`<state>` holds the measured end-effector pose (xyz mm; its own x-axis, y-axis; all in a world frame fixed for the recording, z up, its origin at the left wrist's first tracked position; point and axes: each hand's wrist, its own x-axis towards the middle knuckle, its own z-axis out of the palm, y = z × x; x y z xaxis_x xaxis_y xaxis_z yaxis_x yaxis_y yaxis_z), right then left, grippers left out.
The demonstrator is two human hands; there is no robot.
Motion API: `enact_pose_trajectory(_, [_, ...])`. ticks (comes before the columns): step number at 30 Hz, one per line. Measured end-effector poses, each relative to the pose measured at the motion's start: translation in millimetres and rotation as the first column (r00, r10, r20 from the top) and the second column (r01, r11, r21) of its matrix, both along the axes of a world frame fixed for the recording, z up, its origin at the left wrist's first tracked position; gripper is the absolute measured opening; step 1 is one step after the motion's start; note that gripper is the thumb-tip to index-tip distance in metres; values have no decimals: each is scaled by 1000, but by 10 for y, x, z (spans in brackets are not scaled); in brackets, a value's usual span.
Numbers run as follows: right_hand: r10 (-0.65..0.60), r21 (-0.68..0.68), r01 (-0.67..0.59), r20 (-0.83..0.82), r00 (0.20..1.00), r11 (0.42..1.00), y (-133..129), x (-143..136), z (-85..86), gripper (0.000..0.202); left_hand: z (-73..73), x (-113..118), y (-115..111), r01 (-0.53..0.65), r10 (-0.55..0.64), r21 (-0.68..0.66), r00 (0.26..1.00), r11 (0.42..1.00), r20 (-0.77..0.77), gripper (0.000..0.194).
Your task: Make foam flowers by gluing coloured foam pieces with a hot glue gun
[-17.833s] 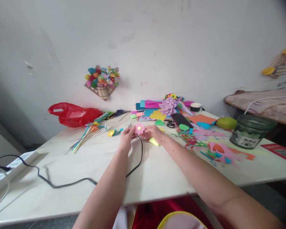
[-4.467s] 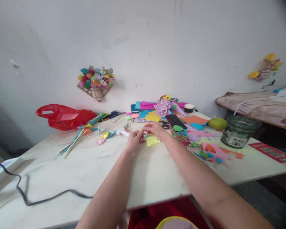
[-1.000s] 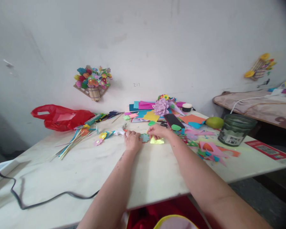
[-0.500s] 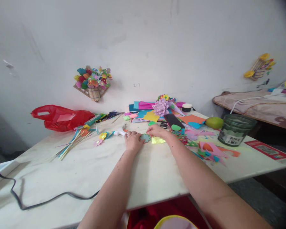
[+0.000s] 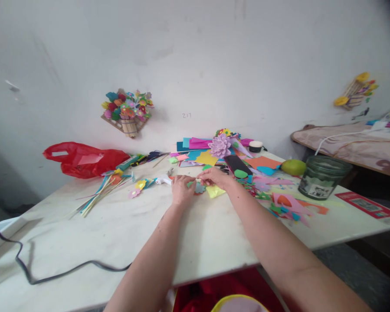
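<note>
A pale blue-green scalloped flower cutout (image 5: 200,188) lies on the table between my hands. My left hand (image 5: 182,189) is at its left edge, fingers bent together over a small green patch that I cannot make out clearly. My right hand (image 5: 213,177) is above and to the right of the cutout, its thumb and fingertips pinched close to my left fingertips. Whatever they pinch is too small to name. A crumpled bright yellow piece (image 5: 215,191) lies under my right wrist. Just left of my left hand is a white glue gun (image 5: 164,180), partly hidden.
Coloured sheets (image 5: 199,143), a purple flower (image 5: 220,146) and a dark phone (image 5: 236,165) lie behind my hands. Scraps (image 5: 290,203) and a green glass jar (image 5: 323,177) are right. Left are stick-stemmed flowers (image 5: 95,195), a red bag (image 5: 84,160) and a black cable (image 5: 61,274).
My right hand has moved slightly left and down, bringing its fingertips close to my left hand's. My left fingers have lifted and shifted a little. The yellow piece has turned slightly.
</note>
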<state>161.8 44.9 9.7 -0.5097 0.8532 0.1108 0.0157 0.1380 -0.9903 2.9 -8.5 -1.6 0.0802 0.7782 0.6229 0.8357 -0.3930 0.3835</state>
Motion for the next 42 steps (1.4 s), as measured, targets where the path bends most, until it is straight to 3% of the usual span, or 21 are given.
enact_pose_trajectory(9, [26, -71, -30, -55, 998, 997, -38, -55, 17, 18, -29, -27, 63, 64, -66, 18, 990, 998, 127, 17])
enact_pose_trajectory(14, [26, -141, -48, -153, 988, 989, -71, -94, 43, 21, -58, -47, 113, 154, -146, 3, 929, 988, 340, 19])
enact_pose_trajectory(17, [41, -193, -85, -222, 974, 978, -85, -121, 41, 25, -53, -46, 104, 279, -206, -40, 793, 960, 573, 28])
enact_pose_trajectory(20, [49, -233, -121, -294, 955, 965, -117, -164, 50, 28, -39, -32, 81, 423, -243, -23, 563, 906, 790, 36])
enact_pose_trajectory(22, [51, -248, -142, -339, 939, 958, -153, -199, 67, 32, -39, -21, 75, 460, -235, 12, 430, 888, 871, 39])
enact_pose_trajectory(26, [80, -240, -187, -393, 916, 953, -234, -275, 101, 39, -52, 11, 81, 529, -244, 75, 257, 846, 935, 38])
enact_pose_trajectory(34, [146, -196, -258, -453, 880, 946, -282, -410, 44, 31, 34, 90, 0, 643, -224, 173, -3, 746, 975, 28])
enact_pose_trajectory(39, [131, -182, -239, -464, 876, 954, -281, -451, 6, 30, 50, 101, -34, 722, -195, 174, -55, 670, 979, 38])
enact_pose_trajectory(42, [125, -181, -231, -462, 878, 956, -297, -468, 1, 31, 53, 105, -40, 727, -168, 186, -97, 661, 981, 37])
